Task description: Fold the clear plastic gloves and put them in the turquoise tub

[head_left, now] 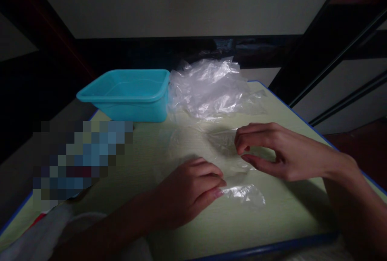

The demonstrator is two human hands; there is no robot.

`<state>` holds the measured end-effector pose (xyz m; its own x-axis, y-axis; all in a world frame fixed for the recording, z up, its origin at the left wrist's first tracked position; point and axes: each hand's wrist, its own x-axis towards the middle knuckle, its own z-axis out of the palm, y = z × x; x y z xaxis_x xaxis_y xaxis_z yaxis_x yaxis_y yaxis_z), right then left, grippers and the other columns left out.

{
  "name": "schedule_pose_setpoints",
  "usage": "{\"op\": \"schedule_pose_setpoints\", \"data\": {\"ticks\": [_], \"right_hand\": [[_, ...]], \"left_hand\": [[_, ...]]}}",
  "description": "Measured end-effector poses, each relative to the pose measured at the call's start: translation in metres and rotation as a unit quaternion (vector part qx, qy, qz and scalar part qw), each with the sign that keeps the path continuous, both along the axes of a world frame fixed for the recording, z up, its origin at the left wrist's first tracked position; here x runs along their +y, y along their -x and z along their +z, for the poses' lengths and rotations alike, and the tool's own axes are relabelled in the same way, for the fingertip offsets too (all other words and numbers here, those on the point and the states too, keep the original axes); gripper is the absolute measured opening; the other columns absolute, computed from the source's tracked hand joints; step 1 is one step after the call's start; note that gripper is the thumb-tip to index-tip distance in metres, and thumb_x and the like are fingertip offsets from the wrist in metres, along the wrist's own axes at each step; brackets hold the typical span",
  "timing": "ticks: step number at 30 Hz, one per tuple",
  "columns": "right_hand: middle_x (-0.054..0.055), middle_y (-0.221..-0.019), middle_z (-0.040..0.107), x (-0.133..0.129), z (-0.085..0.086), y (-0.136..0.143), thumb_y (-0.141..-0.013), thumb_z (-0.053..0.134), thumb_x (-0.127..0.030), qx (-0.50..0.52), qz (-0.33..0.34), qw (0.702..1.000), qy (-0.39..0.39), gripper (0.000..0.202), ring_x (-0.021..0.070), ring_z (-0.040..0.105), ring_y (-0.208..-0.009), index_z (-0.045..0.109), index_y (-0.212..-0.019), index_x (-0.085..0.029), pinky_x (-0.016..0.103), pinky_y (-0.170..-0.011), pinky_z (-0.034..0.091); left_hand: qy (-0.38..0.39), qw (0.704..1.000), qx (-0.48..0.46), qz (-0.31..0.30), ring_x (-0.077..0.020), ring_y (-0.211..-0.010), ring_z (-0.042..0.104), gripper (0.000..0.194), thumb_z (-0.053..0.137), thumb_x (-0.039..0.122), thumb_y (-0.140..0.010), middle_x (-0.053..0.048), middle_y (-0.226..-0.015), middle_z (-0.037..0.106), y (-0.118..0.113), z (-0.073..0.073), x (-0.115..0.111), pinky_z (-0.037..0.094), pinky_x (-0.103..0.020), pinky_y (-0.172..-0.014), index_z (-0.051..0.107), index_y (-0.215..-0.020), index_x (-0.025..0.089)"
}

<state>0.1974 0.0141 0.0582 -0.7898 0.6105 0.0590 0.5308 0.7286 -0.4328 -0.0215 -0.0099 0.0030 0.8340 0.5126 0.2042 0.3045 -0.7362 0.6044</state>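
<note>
A thin clear plastic bag [244, 193] lies spread on the table, its outline hard to follow. My left hand [196, 190] rests over it with fingers and thumb pressed together, and a shiny crumpled part of the bag comes out beside the fingertips. To the right, my right hand [275, 150] is raised a little above the table, curved, with thumb and fingertips closed in a pinch where the film reaches them. Farther back sits a heap of crumpled clear plastic bags [208, 87].
A turquoise plastic basin [136, 111] stands at the back left, touching the heap of bags. A pixelated area hides something at the table's left side. The pale table [229, 228] has a blue edge. A wall and dark beams rise behind it.
</note>
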Motion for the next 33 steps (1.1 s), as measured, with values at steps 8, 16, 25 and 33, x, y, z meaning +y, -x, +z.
{"op": "schedule_pose_setpoints", "data": {"ticks": [8,16,25,33], "right_hand": [[0.002,-0.073,0.055,0.002,-0.002,0.001,-0.077,0.047,-0.005,-0.009,0.008,1.000,0.000,0.012,0.0138,0.051,-0.068,0.055,-0.075,-0.014,0.026,-0.066,0.037],[0.002,-0.072,0.055,0.001,-0.003,0.001,-0.076,0.048,-0.005,-0.025,0.007,1.000,-0.006,0.012,0.0141,0.051,-0.069,0.057,-0.075,-0.014,0.026,-0.066,0.038],[0.001,-0.073,0.054,0.004,-0.007,0.002,-0.076,0.048,-0.005,-0.045,0.010,0.999,-0.005,0.012,0.0134,0.051,-0.069,0.055,-0.075,-0.015,0.026,-0.067,0.038],[0.003,-0.071,0.052,0.012,-0.017,0.002,-0.083,0.042,-0.009,-0.114,-0.011,0.991,-0.072,0.016,0.0144,0.049,-0.065,0.052,-0.072,-0.015,0.029,-0.066,0.038]], "left_hand": [[-0.121,0.992,0.024,-0.004,-0.0204,-0.087,0.054,0.023,0.045,0.027,-0.091,-0.007,-0.097,0.064,0.000,-0.007,-0.005,0.042,-0.034,-0.079,0.064,-0.092,0.013],[-0.201,0.976,0.041,-0.070,-0.0205,-0.092,0.057,0.023,0.050,0.029,-0.089,-0.008,-0.105,0.065,-0.001,-0.010,-0.011,0.041,-0.034,-0.081,0.059,-0.102,0.013],[-0.152,0.967,0.110,-0.172,-0.0240,-0.132,0.032,0.051,0.041,0.044,-0.091,-0.014,-0.141,0.039,-0.002,-0.006,-0.010,0.024,-0.036,-0.108,0.046,-0.127,0.008],[-0.153,0.963,0.113,-0.190,-0.0212,-0.137,0.021,0.053,0.031,0.044,-0.094,-0.011,-0.147,0.029,-0.005,0.000,-0.014,0.015,-0.037,-0.113,0.038,-0.135,0.010]]}}
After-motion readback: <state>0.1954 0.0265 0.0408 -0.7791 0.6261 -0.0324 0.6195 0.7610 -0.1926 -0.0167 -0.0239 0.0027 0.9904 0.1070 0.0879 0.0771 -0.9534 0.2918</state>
